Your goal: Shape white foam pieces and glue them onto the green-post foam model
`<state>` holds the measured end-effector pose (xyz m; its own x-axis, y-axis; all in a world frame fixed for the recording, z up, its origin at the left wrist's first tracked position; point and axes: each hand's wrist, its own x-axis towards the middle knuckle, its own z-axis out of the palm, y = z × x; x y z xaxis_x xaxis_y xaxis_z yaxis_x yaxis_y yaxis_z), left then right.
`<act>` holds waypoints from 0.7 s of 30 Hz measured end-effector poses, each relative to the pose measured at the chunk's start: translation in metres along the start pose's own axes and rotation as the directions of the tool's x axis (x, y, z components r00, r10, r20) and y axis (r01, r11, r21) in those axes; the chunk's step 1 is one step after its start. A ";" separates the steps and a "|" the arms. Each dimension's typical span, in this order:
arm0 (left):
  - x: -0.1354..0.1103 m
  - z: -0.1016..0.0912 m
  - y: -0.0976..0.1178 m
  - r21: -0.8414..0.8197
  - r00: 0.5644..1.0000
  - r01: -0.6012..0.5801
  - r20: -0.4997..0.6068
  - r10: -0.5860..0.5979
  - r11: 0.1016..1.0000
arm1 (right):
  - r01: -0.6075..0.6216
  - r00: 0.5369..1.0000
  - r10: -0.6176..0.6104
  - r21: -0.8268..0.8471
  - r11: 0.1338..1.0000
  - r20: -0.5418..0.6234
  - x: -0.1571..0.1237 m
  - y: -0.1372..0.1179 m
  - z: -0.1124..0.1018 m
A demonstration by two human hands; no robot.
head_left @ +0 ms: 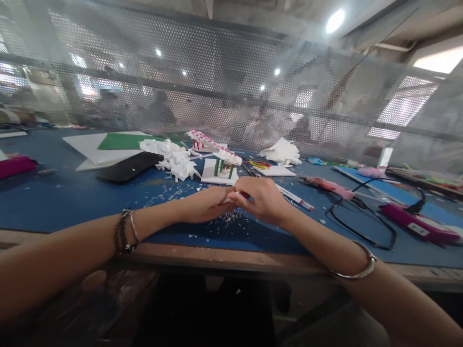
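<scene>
Small white piece (228, 196), mostly hidden by fingers, is just in front of a green-posted model (226, 161). Blue tabletop (65, 202) spreads around the model; before it, a person's left hand (208, 205) and right hand (263, 198) meet, both hands pinching the piece. White scraps (177, 156) heap left of the model, a pink-handled tool (331, 187) lies right, flecks (231, 220) in front.

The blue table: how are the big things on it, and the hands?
Left hand, fingers mostly hidden
Right hand, curled; contents unclear
Black slab, lying flat
White scraps, heaped, crumpled
Green-posted model, standing upright
Pink tool, lying down
Black cord, looped
Purple power strip, plug apparently in
</scene>
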<state>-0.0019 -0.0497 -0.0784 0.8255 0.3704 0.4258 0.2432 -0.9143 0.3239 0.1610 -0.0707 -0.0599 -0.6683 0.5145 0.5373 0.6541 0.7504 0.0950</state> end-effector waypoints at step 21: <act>-0.002 0.000 -0.010 -0.098 0.998 0.046 0.039 -0.042 0.994 | 0.099 0.992 -0.117 -0.271 0.958 -0.049 -0.002 -0.007 -0.001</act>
<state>-0.0056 -0.0409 -0.0826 0.8338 0.4019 0.3785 0.2296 -0.8759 0.4243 0.1576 -0.0776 -0.0605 -0.7219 0.4025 0.5629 0.6559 0.6573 0.3711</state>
